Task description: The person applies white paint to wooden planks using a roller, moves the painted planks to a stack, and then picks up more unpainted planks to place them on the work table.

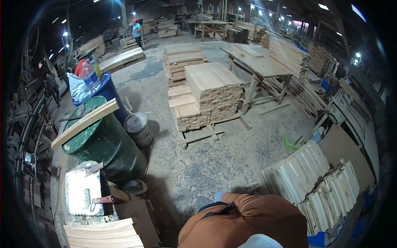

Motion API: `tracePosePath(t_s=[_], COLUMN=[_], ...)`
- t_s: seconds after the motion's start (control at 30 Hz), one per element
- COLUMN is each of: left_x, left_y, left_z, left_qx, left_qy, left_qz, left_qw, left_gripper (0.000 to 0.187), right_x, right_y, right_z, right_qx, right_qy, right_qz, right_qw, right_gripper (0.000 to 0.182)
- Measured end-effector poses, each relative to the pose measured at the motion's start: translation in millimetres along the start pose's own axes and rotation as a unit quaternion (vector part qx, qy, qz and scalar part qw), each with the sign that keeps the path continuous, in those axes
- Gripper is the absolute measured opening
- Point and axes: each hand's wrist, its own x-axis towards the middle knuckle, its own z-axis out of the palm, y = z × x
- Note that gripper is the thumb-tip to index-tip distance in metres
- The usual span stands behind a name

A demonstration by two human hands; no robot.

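Note:
A pale blue gloved hand (219, 196), apparently my right hand, shows in part beyond the bunched orange-brown sleeve (252, 204). Its fingers are hidden, and I cannot see anything held. At the bottom edge, a whitish knitted patch (259, 241) looks like part of my other glove, with no fingers showing. Right of my body stand stacked wooden strips (295, 171), with more upright strips (331, 200) beside them. Off to the left, a red-handled brush (104, 199) rests on a white-coated tray (82, 190). Several light boards (103, 235) lie below the tray.
A green drum (111, 144) carries a wooden plank (84, 124); behind it is a blue drum (116, 97) topped with bottles. A bucket (137, 126) stands alongside. Ahead are a big lumber stack (215, 93) and a wooden table (264, 64). Another person (137, 33) stands far back.

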Motion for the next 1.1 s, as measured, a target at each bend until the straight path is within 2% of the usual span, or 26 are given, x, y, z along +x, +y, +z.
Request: tracePosePath(t_s=[0.1,0.2,0.3,0.47,0.6,0.7,0.77,1.1], left_x=[2,2,4,5,6,6,6,10], left_y=[2,4,6,7,7,8,9,11], left_z=[0,1,1,2,2,4,4,4], left_qx=[-0.001,-0.005,-0.006,-0.009,-0.009,-0.006,-0.007,-0.001], left_qy=[-0.002,-0.001,-0.001,0.0,-0.001,-0.003,-0.003,0.004], left_qz=[0.003,0.008,0.012,0.018,0.021,0.024,0.025,0.028], left_qw=[1.0,1.0,1.0,1.0,1.0,1.0,1.0,1.0], left_gripper=[0.045,0.044,0.044,0.043,0.043,0.042,0.042,0.041], right_x=[6,-1,-6,-31,-53,-64,-80,-52], right_y=[6,6,5,-15,-26,-32,-39,-21], right_z=[9,4,-1,-31,-51,-58,-77,-52], right_qx=[-0.024,0.005,-0.034,0.049,0.048,0.062,0.067,0.075], right_qy=[-0.004,-0.029,-0.041,-0.005,-0.015,0.017,-0.007,0.018], right_qz=[0.017,0.002,-0.014,0.061,0.051,0.091,0.069,0.051], right_qw=[1.0,1.0,0.998,0.997,0.997,0.994,0.995,0.996], right_gripper=[0.032,0.032,0.032,0.033,0.033,0.033,0.033,0.03])
